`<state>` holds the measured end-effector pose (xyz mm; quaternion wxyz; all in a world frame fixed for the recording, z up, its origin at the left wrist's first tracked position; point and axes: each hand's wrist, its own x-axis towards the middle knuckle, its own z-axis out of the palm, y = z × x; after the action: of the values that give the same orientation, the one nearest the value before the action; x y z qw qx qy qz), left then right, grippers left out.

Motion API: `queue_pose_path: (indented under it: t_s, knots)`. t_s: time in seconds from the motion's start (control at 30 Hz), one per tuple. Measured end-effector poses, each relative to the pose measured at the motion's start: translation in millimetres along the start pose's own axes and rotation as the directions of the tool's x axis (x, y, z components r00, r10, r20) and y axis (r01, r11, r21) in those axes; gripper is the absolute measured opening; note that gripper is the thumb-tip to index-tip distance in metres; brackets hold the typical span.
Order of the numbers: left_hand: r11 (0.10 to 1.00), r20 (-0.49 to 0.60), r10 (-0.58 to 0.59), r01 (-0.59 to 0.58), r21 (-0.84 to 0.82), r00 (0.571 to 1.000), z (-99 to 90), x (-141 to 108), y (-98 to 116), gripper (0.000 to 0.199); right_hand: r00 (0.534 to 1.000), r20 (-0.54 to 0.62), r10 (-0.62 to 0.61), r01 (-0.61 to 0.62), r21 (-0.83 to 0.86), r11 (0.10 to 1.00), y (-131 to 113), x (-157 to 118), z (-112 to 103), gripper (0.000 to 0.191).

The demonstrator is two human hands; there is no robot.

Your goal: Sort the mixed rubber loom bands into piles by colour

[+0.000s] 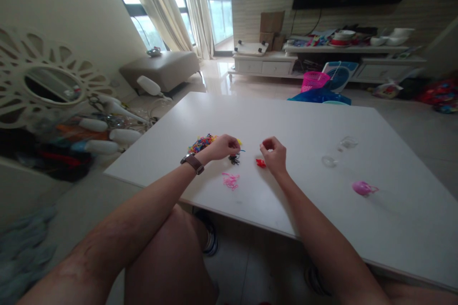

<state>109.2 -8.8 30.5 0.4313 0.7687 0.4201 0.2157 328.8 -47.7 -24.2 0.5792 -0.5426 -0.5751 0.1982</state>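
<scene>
- Here's the thin blue strip (243,151), poking out to the right of the left hand (224,146), whose thumb and fingertips are pressed together and seem to pinch it.
- Across a narrow gap, the right hand (276,153) hangs with fingers curled in toward the thumb; whether the tips meet or grip anything, I cannot tell.
- Right by that hand, on its near-left side, sits a small red heap (261,163).
- Just below the left fingertips, a cluster of black loops (234,159); nearer, a loose scatter of pink strips (231,181).
- Left, partly behind the left hand, there's the big multicoloured pile (201,144).
- A dark-strapped watch (193,164) circles the left wrist.
- Over right on the white table (286,121): a pink-purple rounded object (361,188), with a clear round piece (328,161) farther back and another clear item (348,143) beyond.
- Past the far edge, a pink basket (315,81) stands before a low cabinet (265,66).
</scene>
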Motion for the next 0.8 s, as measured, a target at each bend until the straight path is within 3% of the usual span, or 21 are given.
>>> queue_pose_path:
  t_s: [0.37, 0.43, 0.5, 0.57, 0.67, 0.8]
  knots:
    - [0.998, -0.031, -0.025, 0.027, 0.059, 0.999, -8.4, -2, -18, 0.008, 1.0, -0.008, 0.008, -0.008, 0.066, 0.998, 9, 5, -5, 0.013]
    - [0.998, -0.063, -0.035, 0.039, 0.059, 0.997, -12.2, -4, -20, 0.009, 0.998, 0.065, 0.008, -0.015, 0.1, 0.995, 10, 4, -4, 0.014]
    - [0.997, -0.114, -0.059, 0.064, 0.041, 0.992, -15.1, -6, -20, 0.01, 0.977, 0.212, -0.013, -0.017, 0.139, 0.99, 9, 1, -1, 0.015]
    - [0.995, -0.166, -0.092, 0.095, 0.009, 0.982, -16.5, -7, -19, 0.01, 0.917, 0.395, -0.057, -0.019, 0.185, 0.983, 5, -5, 3, 0.015]
    - [0.992, -0.216, -0.127, 0.123, -0.031, 0.968, -16.1, -8, -18, 0.008, 0.777, 0.616, -0.128, -0.021, 0.229, 0.973, -5, -18, 12, 0.017]
    - [0.993, -0.206, -0.109, 0.097, -0.067, 0.973, -13.3, -7, -20, 0.008, 0.614, 0.772, -0.165, -0.023, 0.227, 0.974, -17, -36, 22, 0.012]
